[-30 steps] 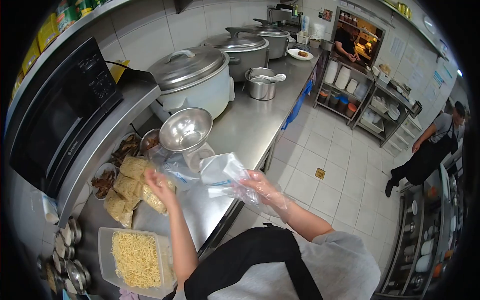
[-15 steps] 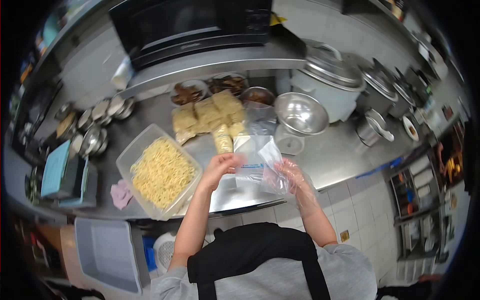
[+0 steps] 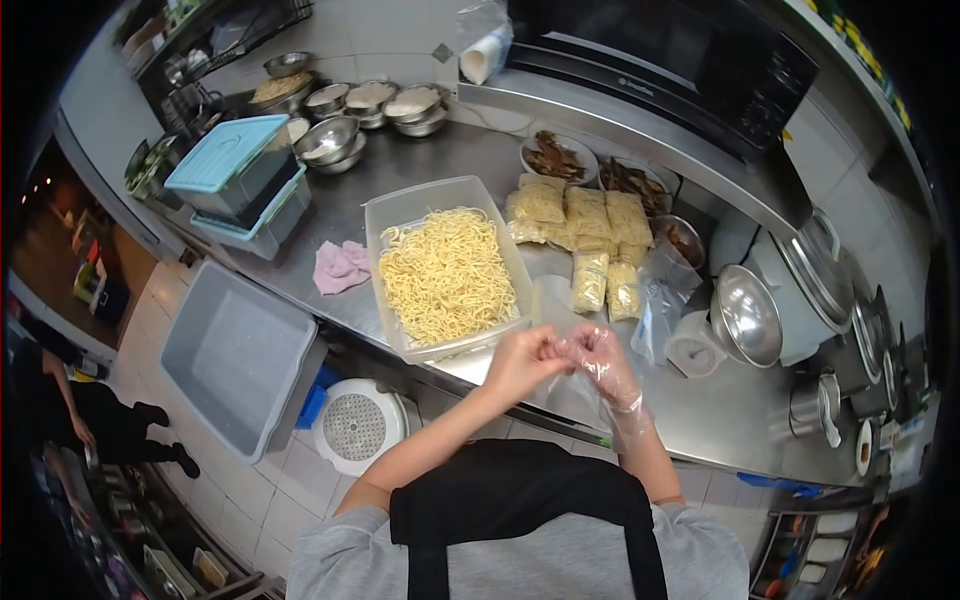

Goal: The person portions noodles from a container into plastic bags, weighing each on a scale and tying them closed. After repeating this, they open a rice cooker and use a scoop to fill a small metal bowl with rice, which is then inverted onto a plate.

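Note:
My bare left hand (image 3: 522, 366) and my right hand (image 3: 604, 366), in a clear plastic glove, meet at the counter's front edge. The fingers of both are pinched on a thin clear plastic bag (image 3: 552, 302), faint against the steel. Just left is a translucent tub (image 3: 378, 215) of yellow noodles (image 3: 447, 275). Beyond my hands are bagged noodle packs (image 3: 590, 280), several stacked together. A blue-printed clear bag (image 3: 655, 315) lies to the right, beside a small scale (image 3: 695, 345) with a steel bowl (image 3: 747, 315) by it.
A pink cloth (image 3: 341, 267) lies left of the tub. Farther left stand lidded boxes (image 3: 235, 170) and metal bowls (image 3: 330, 140). Below the counter are a grey bin (image 3: 235, 350) and a white round stool (image 3: 358, 425). Another person (image 3: 90, 410) stands at far left.
The view has swung right, so the counter items sit differently in frame. My hands, apart with the bag stretched between them before, are now together, and the bag's face no longer shows.

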Demonstrator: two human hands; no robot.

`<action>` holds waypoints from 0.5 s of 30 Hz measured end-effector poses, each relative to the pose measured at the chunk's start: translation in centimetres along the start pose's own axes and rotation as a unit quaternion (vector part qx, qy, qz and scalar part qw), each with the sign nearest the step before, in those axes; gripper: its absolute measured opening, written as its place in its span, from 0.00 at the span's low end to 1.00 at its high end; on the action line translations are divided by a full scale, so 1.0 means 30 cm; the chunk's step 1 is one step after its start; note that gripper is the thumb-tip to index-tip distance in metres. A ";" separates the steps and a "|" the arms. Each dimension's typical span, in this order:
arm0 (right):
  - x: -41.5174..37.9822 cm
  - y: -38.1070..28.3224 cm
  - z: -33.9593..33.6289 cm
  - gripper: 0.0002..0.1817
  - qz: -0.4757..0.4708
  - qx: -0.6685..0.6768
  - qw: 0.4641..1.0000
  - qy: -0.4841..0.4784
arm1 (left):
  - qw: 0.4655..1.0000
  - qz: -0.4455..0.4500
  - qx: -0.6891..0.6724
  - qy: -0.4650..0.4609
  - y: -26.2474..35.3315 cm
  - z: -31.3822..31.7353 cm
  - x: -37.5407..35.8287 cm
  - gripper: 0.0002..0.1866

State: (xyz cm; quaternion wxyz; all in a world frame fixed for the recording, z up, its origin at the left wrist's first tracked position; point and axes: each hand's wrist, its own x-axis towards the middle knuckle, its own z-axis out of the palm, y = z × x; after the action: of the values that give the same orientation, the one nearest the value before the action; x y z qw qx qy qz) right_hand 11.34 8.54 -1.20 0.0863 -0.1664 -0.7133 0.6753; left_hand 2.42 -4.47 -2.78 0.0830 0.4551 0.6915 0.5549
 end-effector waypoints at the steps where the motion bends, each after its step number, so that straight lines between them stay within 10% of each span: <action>1: 0.027 0.013 0.002 0.10 -0.026 0.020 0.999 0.012 | 0.992 -0.063 -0.108 0.023 -0.047 -0.042 0.001 0.11; 7: 0.151 -0.084 0.049 0.08 -0.260 -0.377 0.877 0.144 | 0.983 -0.162 0.063 0.062 -0.037 -0.384 0.068 0.11; 9: 0.182 -0.152 0.106 0.08 -0.236 -0.374 0.890 0.115 | 0.965 0.106 0.217 0.098 0.028 -0.448 0.096 0.10; 10: 0.197 -0.186 0.137 0.08 -0.239 -0.374 0.889 0.110 | 0.965 0.104 0.218 0.103 0.056 -0.472 0.107 0.10; 12: 0.238 -0.243 0.195 0.08 -0.255 -0.347 0.899 0.082 | 0.910 0.289 0.295 -0.025 0.105 -0.492 0.129 0.08; 15: 0.316 -0.312 0.239 0.09 -0.270 -0.372 0.888 0.029 | 0.882 0.275 0.383 -0.015 0.026 -0.540 0.191 0.11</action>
State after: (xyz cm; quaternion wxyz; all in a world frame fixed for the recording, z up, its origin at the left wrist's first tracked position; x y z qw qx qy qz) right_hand -1.11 4.88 6.60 0.2178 -0.0069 -0.9269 0.3057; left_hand -10.49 -11.58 6.11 -0.2429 0.6315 0.6961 0.2402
